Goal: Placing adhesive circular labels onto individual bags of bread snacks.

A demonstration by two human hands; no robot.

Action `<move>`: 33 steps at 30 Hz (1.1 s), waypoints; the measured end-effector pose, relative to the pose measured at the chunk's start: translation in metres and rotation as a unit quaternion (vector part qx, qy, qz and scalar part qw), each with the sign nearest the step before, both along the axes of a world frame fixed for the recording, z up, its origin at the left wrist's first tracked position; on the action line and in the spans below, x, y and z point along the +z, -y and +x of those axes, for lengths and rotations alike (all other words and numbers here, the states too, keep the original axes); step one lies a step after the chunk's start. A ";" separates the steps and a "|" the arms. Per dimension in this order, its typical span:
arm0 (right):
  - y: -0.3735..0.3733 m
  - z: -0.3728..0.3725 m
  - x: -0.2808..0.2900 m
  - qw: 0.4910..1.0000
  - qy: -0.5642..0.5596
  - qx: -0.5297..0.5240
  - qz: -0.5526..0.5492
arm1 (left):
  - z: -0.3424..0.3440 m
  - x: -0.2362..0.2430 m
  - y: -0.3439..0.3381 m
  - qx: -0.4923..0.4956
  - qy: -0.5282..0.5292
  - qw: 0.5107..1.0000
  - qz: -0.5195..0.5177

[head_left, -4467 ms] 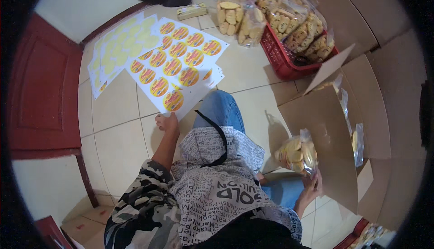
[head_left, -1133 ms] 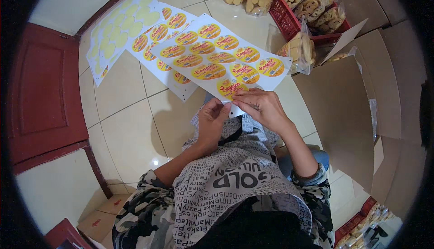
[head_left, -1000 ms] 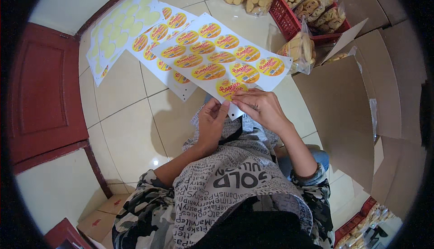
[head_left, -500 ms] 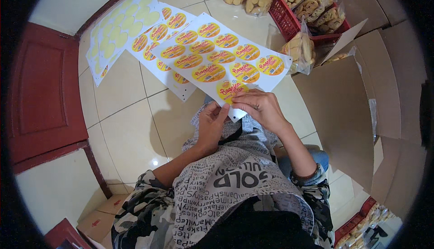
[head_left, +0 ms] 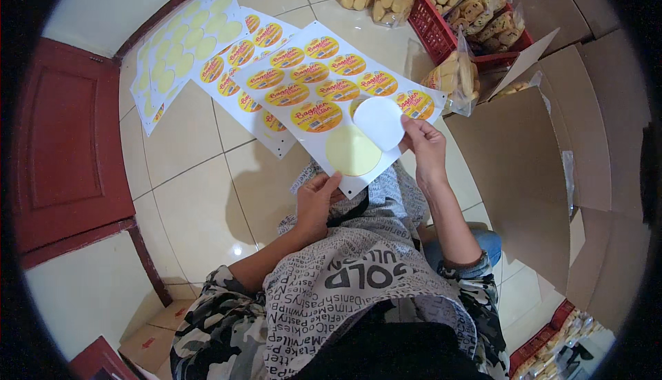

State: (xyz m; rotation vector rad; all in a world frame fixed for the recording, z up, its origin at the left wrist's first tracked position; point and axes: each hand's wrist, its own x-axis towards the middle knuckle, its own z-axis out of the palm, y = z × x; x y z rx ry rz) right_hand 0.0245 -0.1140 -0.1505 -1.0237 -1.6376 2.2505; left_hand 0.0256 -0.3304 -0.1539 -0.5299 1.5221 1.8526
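A sheet of round yellow and red stickers (head_left: 288,94) hangs tilted in front of me. Its near corner is pinched between the thumb and fingers of my left hand (head_left: 319,199). My right hand (head_left: 425,147) grips the edge of a round sticker (head_left: 380,123), whose white back faces up. That sticker stands away from the sheet, over its right part, and covers a neighbouring one. Just left of it, a bare pale-yellow circle (head_left: 352,151) shows on the backing near my left thumb.
More sticker sheets (head_left: 227,80) and used backing sheets with pale circles (head_left: 181,49) lie on the tiled floor at left. Bags of baked goods (head_left: 452,80) stand around a red crate (head_left: 434,20) at far right. An opened cardboard box (head_left: 517,166) is on my right; a red door (head_left: 69,138) is left.
My right hand has moved right and up, peeling the nearest sticker off the sheet and turning its white back upward. My left hand still holds the corner, shifted slightly down.
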 end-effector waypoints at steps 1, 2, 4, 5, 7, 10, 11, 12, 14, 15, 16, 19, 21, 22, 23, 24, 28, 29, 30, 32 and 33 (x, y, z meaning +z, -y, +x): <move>-0.004 0.001 -0.003 0.998 -0.028 -0.055 0.010 | 0.000 -0.002 0.001 -0.003 0.008 1.000 -0.001; -0.007 0.001 -0.004 0.992 -0.056 -0.109 0.020 | 0.001 -0.003 0.002 -0.004 0.008 1.000 0.001; -0.006 -0.001 0.009 0.985 -0.071 -0.155 0.012 | 0.000 0.000 0.005 -0.030 0.032 0.999 -0.012; -0.008 0.000 0.010 0.976 -0.099 -0.171 0.088 | 0.000 -0.002 0.012 -0.029 0.032 0.999 -0.012; -0.010 0.004 0.016 0.954 -0.110 -0.168 0.222 | -0.004 -0.002 0.023 -0.299 -0.005 0.953 -0.056; 0.008 0.004 0.022 0.907 -0.172 -0.159 0.351 | -0.004 0.029 0.020 -0.371 -0.123 0.887 -0.246; 0.011 0.005 0.024 0.907 -0.174 -0.157 0.350 | -0.005 0.034 0.018 -0.369 -0.123 0.888 -0.246; 0.014 0.006 0.025 0.840 -0.214 -0.084 0.491 | -0.008 0.038 0.016 -0.261 -0.133 0.944 -0.149; 0.025 0.006 0.023 0.709 -0.291 0.032 0.642 | -0.015 0.049 0.007 -0.144 -0.143 0.978 -0.048; 0.033 0.006 0.019 0.666 -0.333 0.072 0.664 | -0.018 0.056 -0.002 -0.040 -0.103 0.994 0.009; 0.041 0.005 0.015 0.664 -0.336 0.073 0.664 | -0.021 0.060 -0.007 0.063 -0.062 0.994 0.067; 0.060 0.002 0.009 0.643 -0.375 0.143 0.652 | -0.024 0.042 0.007 0.057 -0.105 0.990 0.071; 0.066 0.000 0.012 0.664 -0.349 0.182 0.636 | -0.022 0.033 0.015 0.082 -0.108 0.988 0.069; 0.067 -0.003 0.015 0.663 -0.352 0.185 0.634 | -0.022 0.029 0.018 0.103 -0.110 0.986 0.066; 0.066 -0.007 0.019 0.682 -0.311 0.203 0.630 | -0.022 0.025 0.016 0.107 -0.110 0.986 0.066; 0.066 -0.011 0.022 0.698 -0.271 0.221 0.625 | -0.021 0.020 0.012 0.140 -0.149 0.978 0.024; 0.064 -0.031 0.022 0.738 -0.205 0.214 0.606 | -0.036 -0.018 0.012 0.177 -0.140 0.970 -0.090; 0.063 -0.037 0.023 0.744 -0.180 0.221 0.604 | -0.038 -0.023 0.011 0.180 -0.141 0.969 -0.090; 0.061 -0.043 0.024 0.749 -0.152 0.227 0.604 | -0.041 -0.024 0.007 0.174 -0.136 0.975 -0.032; 0.058 -0.053 0.012 0.741 -0.144 0.280 0.594 | -0.042 -0.025 0.004 0.167 -0.134 0.976 0.028; 0.055 -0.058 0.003 0.732 -0.134 0.330 0.581 | -0.043 -0.026 0.002 0.155 -0.134 0.979 0.016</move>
